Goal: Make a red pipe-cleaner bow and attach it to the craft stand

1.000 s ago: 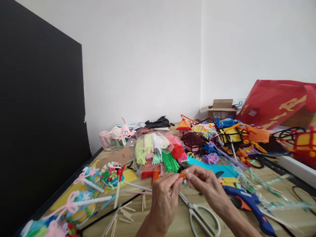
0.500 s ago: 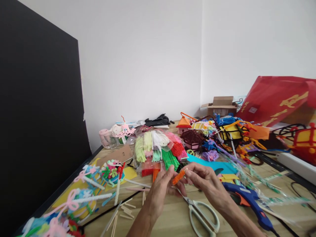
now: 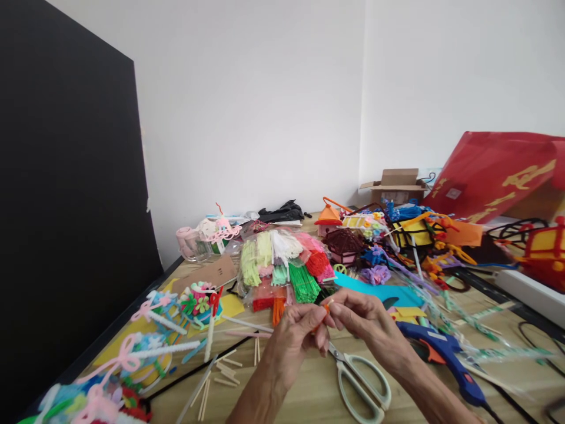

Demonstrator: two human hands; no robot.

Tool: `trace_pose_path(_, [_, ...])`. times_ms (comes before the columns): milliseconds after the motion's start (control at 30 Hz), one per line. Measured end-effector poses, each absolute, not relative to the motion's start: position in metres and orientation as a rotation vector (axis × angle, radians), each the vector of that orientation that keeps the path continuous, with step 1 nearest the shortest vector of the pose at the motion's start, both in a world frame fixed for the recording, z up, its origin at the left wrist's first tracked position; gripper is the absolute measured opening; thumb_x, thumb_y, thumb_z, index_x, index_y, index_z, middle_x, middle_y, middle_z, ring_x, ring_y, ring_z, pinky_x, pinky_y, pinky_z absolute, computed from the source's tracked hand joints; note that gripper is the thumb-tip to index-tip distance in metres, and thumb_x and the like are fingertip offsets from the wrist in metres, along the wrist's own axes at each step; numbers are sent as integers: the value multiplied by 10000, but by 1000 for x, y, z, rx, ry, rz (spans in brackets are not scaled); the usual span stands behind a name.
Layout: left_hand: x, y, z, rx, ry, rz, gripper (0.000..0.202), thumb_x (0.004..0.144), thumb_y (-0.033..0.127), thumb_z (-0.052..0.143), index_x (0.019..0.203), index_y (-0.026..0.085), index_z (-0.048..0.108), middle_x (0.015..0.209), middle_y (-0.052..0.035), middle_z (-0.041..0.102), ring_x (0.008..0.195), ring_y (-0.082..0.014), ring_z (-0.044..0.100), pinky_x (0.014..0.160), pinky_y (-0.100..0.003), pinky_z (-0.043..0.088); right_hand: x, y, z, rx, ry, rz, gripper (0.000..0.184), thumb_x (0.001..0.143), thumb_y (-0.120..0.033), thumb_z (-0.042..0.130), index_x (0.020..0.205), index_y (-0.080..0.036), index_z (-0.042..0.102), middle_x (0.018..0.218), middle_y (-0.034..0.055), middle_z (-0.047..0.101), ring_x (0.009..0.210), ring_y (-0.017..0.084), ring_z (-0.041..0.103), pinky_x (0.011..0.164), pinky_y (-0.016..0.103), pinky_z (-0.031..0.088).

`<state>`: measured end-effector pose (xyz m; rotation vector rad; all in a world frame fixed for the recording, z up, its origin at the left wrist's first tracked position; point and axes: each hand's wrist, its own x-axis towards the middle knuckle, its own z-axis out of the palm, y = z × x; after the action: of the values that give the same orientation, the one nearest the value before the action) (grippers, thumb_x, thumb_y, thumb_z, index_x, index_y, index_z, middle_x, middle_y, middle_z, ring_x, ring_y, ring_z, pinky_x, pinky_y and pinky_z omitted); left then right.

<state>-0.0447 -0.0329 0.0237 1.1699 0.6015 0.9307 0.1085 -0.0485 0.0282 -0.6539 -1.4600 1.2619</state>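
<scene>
While a short orange pipe cleaner (image 3: 327, 307) is pinched near the centre of the view, clock positions are read from that pinch, with 12 o'clock taken as straight ahead across a wooden table (image 3: 304, 406). The left hand (image 3: 293, 347) and the right hand (image 3: 371, 324) are raised above the tabletop and are held close together, with their fingertips almost meeting. Both grips are closed on the piece between thumb and fingers. Only small orange parts are shown, and its full shape is hidden by the fingers. Nothing else is seen to be held by either hand.

White-handled scissors (image 3: 359, 386) are laid at 5 o'clock, just beneath the right wrist, with the blades directed toward the hands. A blue hot-glue gun (image 3: 441, 347) is placed between 3 and 4 o'clock. Loose craft sticks (image 3: 225, 371) are scattered at 8 o'clock, and pipe-cleaner flower crafts (image 3: 196, 309) are grouped at 9 o'clock. Clear bags of sorted pipe cleaners (image 3: 282, 271) are heaped at 11 o'clock, while a cyan foam sheet (image 3: 379, 292) is spread at 2 o'clock. A cardboard box (image 3: 395, 185) is set against the wall at 1 o'clock, and a red bag with gold lettering (image 3: 489, 176) is propped at 2 o'clock. A black board (image 3: 66, 176) is stood beside the table at 10 o'clock.
</scene>
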Motion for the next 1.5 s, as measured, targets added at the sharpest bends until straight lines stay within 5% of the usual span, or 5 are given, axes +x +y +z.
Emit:
trace_pose_path(467, [-40,-35,12,2033,1214,1524,142,778,328,628,763,233,733,676,-81,621,704,-223,543,726,-304,359,98,-40,3,-798,-1260,1135,315,854,-435,560,672,-180,531,535,-69,364,458,81,192,440,246,137])
trace_pose_path(733, [-42,-24,22,1337,942,1013,546,822,596,422,684,119,649,515,-12,522,480,-130,489,499,-241,373,101,-47,26,-726,-1315,1163,316,855,-430,554,643,-200,512,573,-23,538,471,109,423,513,253,353])
trace_pose_path(867, [-47,-20,21,1147,733,833,475,749,565,569,684,101,648,479,3,522,424,-99,476,453,-215,365,103,-46,26,-635,-1344,1248,297,866,-437,526,679,-208,503,632,1,585,561,168,575,577,302,441])
trace_pose_path(1133, [-36,-27,13,941,545,902,340,680,445,697,600,128,603,423,52,432,386,-64,385,413,-194,294,105,-46,16,-662,-1335,1276,281,888,-409,507,705,-197,518,643,18,605,569,165,570,568,296,430])
trace_pose_path(1500, [-35,-37,11,2028,1261,1430,267,849,365,520,724,194,683,680,-65,623,684,-200,546,687,-294,376,101,-44,8,-799,-1251,1140,314,866,-422,550,672,-177,519,557,-67,365,475,78,213,451,249,147])
